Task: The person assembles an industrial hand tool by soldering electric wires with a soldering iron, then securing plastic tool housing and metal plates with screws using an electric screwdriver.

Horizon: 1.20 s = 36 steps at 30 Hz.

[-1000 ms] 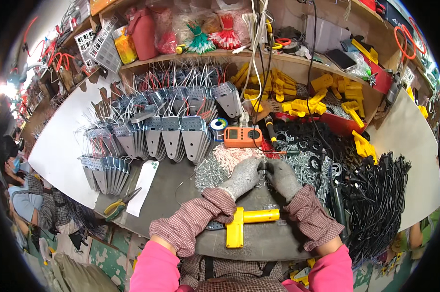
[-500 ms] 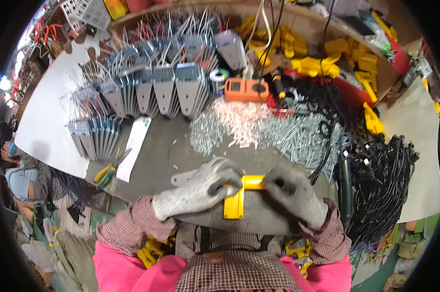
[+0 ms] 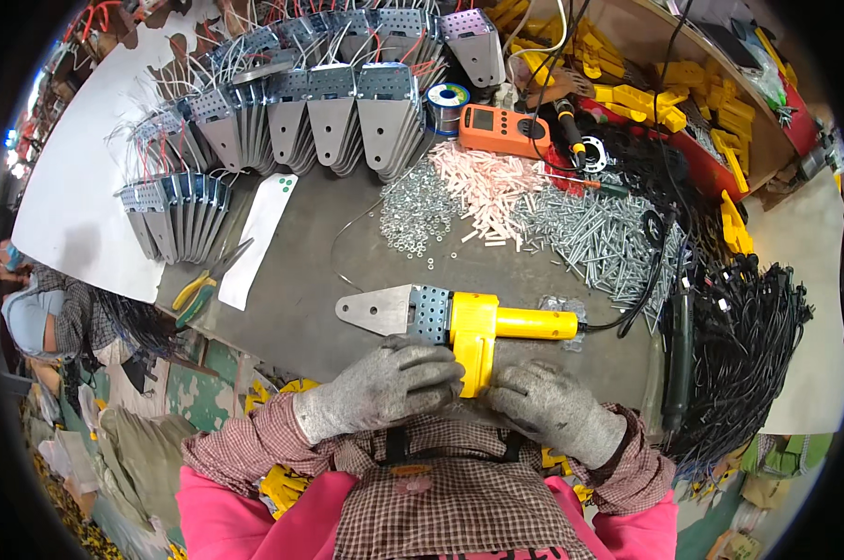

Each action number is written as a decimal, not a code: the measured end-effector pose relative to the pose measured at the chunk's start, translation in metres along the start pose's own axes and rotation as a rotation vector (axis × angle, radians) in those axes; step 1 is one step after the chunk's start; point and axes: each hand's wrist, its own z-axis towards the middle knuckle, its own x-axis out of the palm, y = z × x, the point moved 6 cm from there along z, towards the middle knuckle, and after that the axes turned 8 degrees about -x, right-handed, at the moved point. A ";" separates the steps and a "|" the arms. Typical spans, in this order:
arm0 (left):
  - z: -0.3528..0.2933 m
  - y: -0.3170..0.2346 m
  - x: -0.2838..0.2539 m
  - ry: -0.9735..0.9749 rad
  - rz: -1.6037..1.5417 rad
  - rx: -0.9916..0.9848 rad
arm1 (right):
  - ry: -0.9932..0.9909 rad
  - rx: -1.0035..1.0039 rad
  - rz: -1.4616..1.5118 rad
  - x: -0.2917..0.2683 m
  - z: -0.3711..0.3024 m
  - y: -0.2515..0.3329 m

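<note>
A plastic-pipe welder (image 3: 473, 322) lies across the near part of the bench. Its grey wedge-shaped heating plate (image 3: 375, 311) points left, its yellow handle (image 3: 537, 323) points right, and a yellow leg extends toward me. Both my hands wear grey knit gloves. My left hand (image 3: 380, 387) is closed, its curled fingers against the left side of the leg. Closed at the leg's near right corner is my right hand (image 3: 553, 406), its fingertips partly hidden. A black cord leaves the handle's end.
Behind lie heaps of small nuts (image 3: 413, 210), pale pink tubes (image 3: 483, 191) and screws (image 3: 599, 233). Stacked grey plates with wires (image 3: 380, 121) stand at the back left. An orange meter (image 3: 504, 129), pliers (image 3: 207, 285) and bundled black cords (image 3: 739, 355) surround the work area.
My hands have come off the welder's body and handle and moved down to its leg. The plate and handle now show uncovered. The whole view has tilted downward.
</note>
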 end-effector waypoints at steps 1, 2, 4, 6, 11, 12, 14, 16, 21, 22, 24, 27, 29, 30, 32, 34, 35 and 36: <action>0.000 -0.003 0.001 0.039 0.060 0.048 | -0.004 0.010 -0.007 0.000 -0.003 0.001; 0.000 -0.010 0.000 0.026 0.159 0.121 | 0.000 -0.009 -0.040 0.002 -0.007 0.002; -0.005 -0.009 0.000 0.079 0.195 0.085 | 0.001 -0.059 -0.020 -0.002 -0.011 -0.002; 0.008 -0.005 -0.011 -0.009 0.297 0.096 | -0.098 0.019 0.082 -0.023 -0.011 -0.026; 0.153 0.075 -0.014 -0.064 0.171 -0.532 | -0.465 0.421 -0.300 -0.084 -0.012 -0.117; 0.170 0.097 -0.005 -0.091 0.168 -0.555 | -0.417 0.495 -0.264 -0.082 0.001 -0.130; 0.193 0.125 0.012 -0.118 0.135 -0.566 | -0.394 0.520 -0.342 -0.070 0.020 -0.164; 0.207 0.129 0.024 -0.153 0.024 -0.469 | -0.470 0.537 -0.278 -0.069 0.022 -0.187; 0.210 0.127 0.018 -0.167 -0.053 -0.511 | -0.457 0.591 -0.199 -0.083 0.020 -0.191; 0.212 0.120 0.011 -0.213 0.073 -0.424 | -0.430 0.653 -0.224 -0.087 0.019 -0.189; 0.214 0.112 0.001 -0.276 0.247 -0.320 | -0.401 0.716 -0.245 -0.087 0.014 -0.190; 0.214 0.115 0.000 -0.181 0.007 -0.449 | -0.590 0.576 -0.228 -0.096 -0.002 -0.173; 0.193 0.112 0.005 -0.159 -0.121 -0.484 | -0.716 0.402 -0.050 -0.101 -0.013 -0.127; 0.183 0.102 0.015 0.014 -0.429 -0.540 | -0.677 0.409 0.034 -0.097 -0.021 -0.107; 0.164 0.080 0.029 0.242 -0.697 -0.612 | -0.633 0.381 0.145 -0.076 -0.034 -0.076; 0.158 0.071 0.040 0.253 -0.531 -0.565 | -0.672 0.363 0.044 -0.053 -0.043 -0.059; 0.157 0.069 0.042 0.257 -0.538 -0.570 | -0.749 0.401 -0.018 -0.042 -0.047 -0.056; 0.163 0.061 0.037 0.319 -0.525 -0.544 | -0.751 0.420 -0.020 -0.032 -0.050 -0.060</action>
